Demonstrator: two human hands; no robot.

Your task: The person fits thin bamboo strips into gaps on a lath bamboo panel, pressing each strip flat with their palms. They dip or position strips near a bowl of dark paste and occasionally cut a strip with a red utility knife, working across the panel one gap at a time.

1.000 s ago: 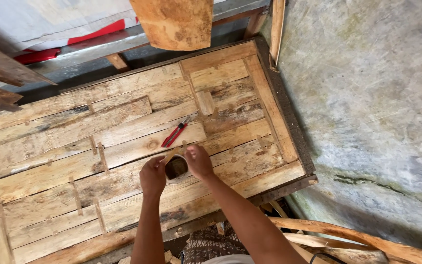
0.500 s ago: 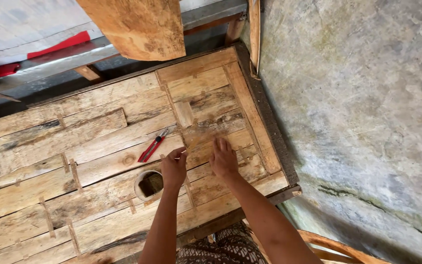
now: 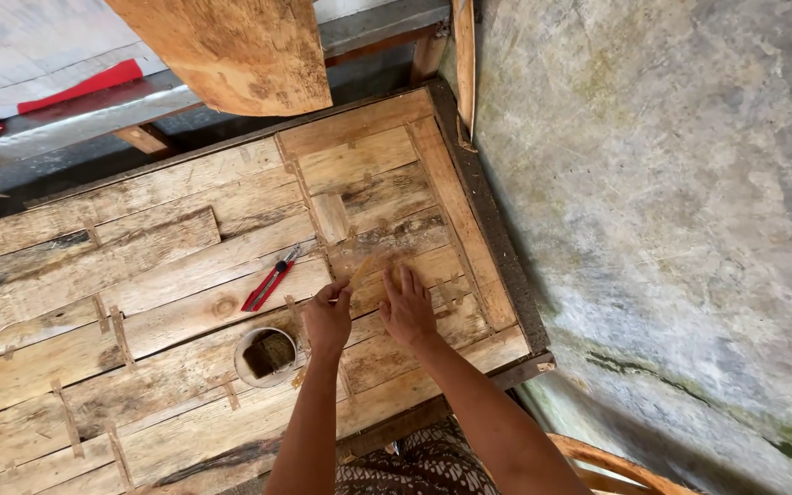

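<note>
Thin wood strip (image 3: pixel 362 271) lies on the plank bench (image 3: pixel 167 266), right of centre. Left hand (image 3: pixel 327 318) pinches its near end; right hand (image 3: pixel 408 307) rests flat, fingers apart, just beside. Round tin (image 3: pixel 266 356) near left; red cutter (image 3: pixel 269 279) beyond it.

Two hands, the left hand (image 3: pixel 327 321) and the right hand (image 3: pixel 408 307), lie on one plank worktop (image 3: pixel 139 275). One red-handled cutter (image 3: pixel 269 280), one small round tin (image 3: pixel 266 356), one thin wooden strip (image 3: pixel 360 272).
</note>
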